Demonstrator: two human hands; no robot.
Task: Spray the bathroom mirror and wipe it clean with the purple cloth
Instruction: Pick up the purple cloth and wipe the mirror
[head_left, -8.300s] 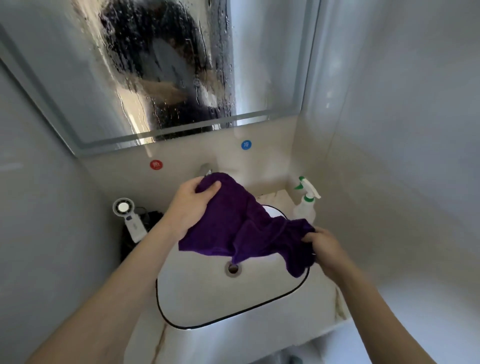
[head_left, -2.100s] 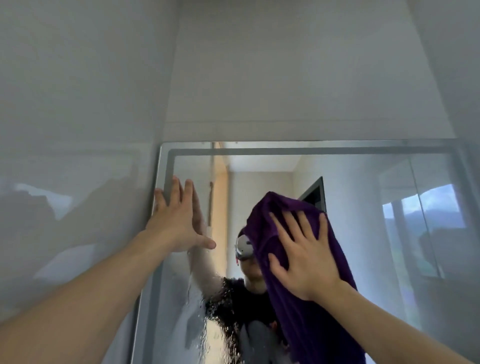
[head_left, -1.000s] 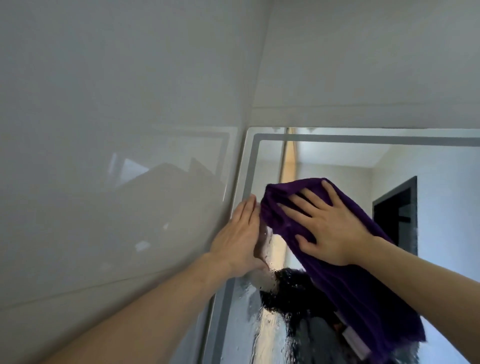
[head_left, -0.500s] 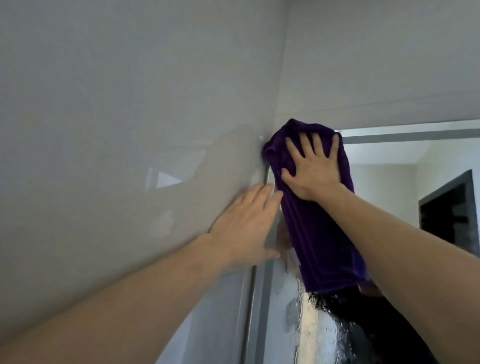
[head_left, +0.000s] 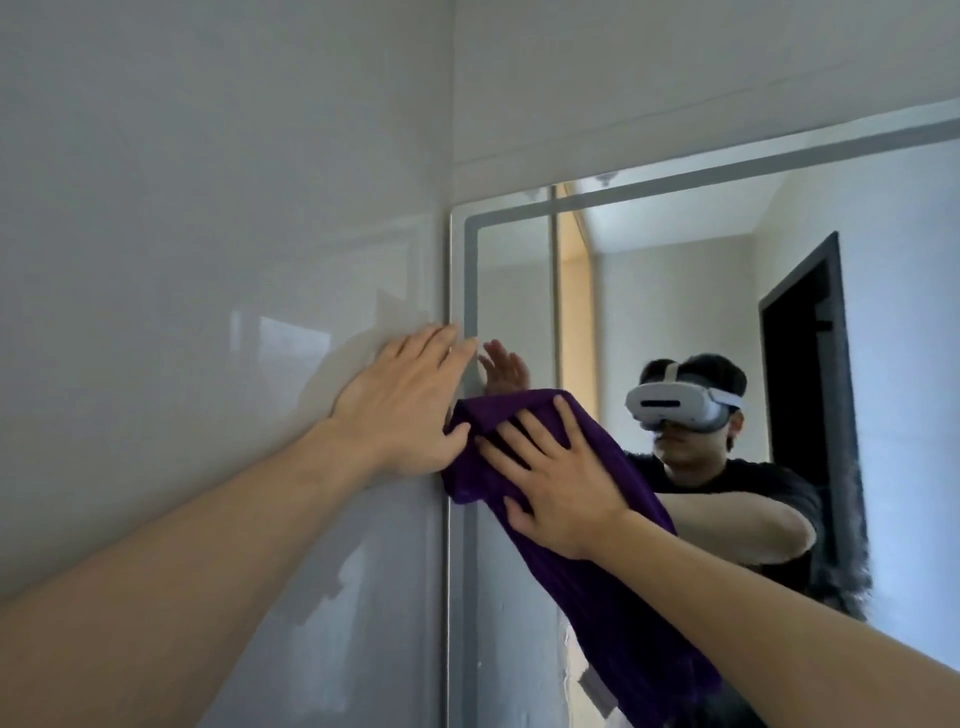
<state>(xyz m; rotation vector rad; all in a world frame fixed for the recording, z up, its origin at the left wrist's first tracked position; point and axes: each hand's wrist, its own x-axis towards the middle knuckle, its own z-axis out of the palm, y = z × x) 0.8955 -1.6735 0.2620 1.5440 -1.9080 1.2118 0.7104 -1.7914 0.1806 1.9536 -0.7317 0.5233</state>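
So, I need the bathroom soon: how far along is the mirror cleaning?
Done: the upper part of the mirror looks clear and dry. In hand: the right hand presses the purple cloth flat on the glass by its left edge, while the left hand rests on the wall. Left: blurry streaks lower right suggest the bottom still needs wiping.
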